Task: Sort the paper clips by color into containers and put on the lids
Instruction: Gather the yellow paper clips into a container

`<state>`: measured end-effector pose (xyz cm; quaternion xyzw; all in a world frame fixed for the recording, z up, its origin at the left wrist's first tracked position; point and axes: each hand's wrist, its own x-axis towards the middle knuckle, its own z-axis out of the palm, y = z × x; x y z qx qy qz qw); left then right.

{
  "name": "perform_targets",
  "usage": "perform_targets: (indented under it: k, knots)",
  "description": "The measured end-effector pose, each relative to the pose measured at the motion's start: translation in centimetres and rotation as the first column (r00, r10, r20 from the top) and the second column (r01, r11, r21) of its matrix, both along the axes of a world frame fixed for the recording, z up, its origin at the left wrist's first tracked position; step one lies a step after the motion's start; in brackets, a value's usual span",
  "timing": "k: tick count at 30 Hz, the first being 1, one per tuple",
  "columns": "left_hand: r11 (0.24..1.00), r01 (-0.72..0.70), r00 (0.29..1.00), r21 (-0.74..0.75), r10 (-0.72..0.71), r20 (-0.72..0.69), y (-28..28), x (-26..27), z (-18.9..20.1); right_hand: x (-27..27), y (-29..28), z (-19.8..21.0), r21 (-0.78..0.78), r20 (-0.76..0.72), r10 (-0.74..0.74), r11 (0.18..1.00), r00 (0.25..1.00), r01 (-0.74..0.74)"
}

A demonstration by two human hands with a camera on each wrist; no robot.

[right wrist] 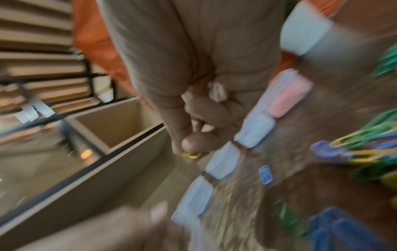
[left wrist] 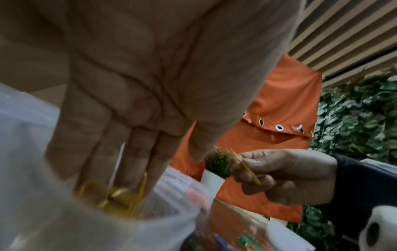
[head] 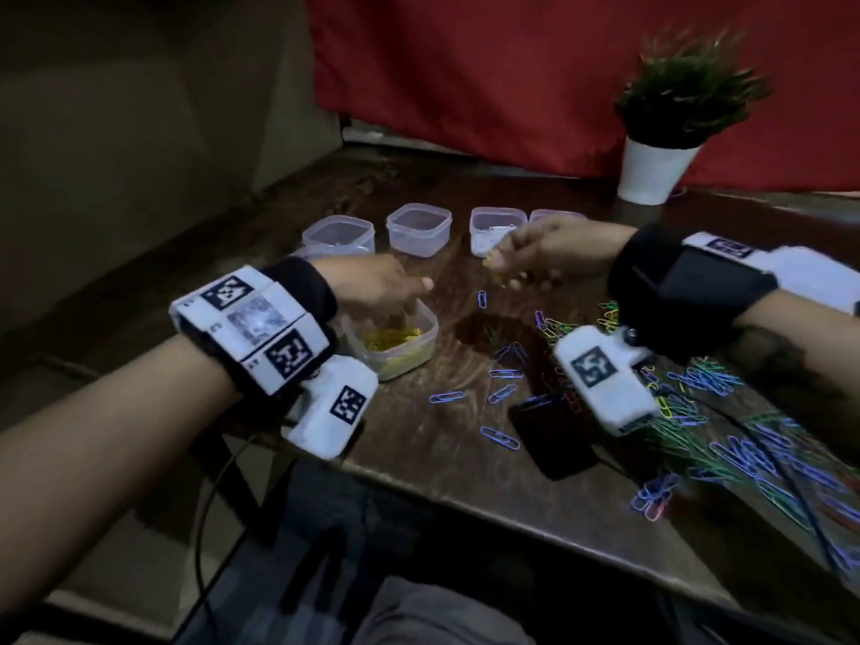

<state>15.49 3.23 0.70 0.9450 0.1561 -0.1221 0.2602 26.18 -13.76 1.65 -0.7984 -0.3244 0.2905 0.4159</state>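
I am sorting yellows: my right hand (head: 549, 258) is pinching a yellow paper clip (left wrist: 249, 168) in its grip, my left hand (head: 377, 286) is reaching straight-fingered into the yellow-clip container (head: 426, 339). Next, carry it there and let go.

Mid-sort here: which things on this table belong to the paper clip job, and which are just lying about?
Job:
- clear plastic container of yellow paper clips, left hand reaching in
- yellow paper clip pinched by right hand
- row of clear plastic containers
- loose mixed-colour paper clips

Lying about:
- green plant in white pot
- black phone
- red cloth
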Motion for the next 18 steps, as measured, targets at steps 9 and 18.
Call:
perform_targets:
  k: [9,18]
  knots:
    - [0.994,-0.037,0.999,0.105,0.037,-0.005,2.0,-4.0,0.9,-4.0,6.8,-1.1,-0.146,0.273,0.16,0.982,0.949,-0.123]
    - [0.977,0.103,0.972,0.188,-0.139,0.19,1.7,-2.4,-1.2,1.5,-3.8,3.2,-0.047,0.343,-0.192,0.974,0.919,0.221]
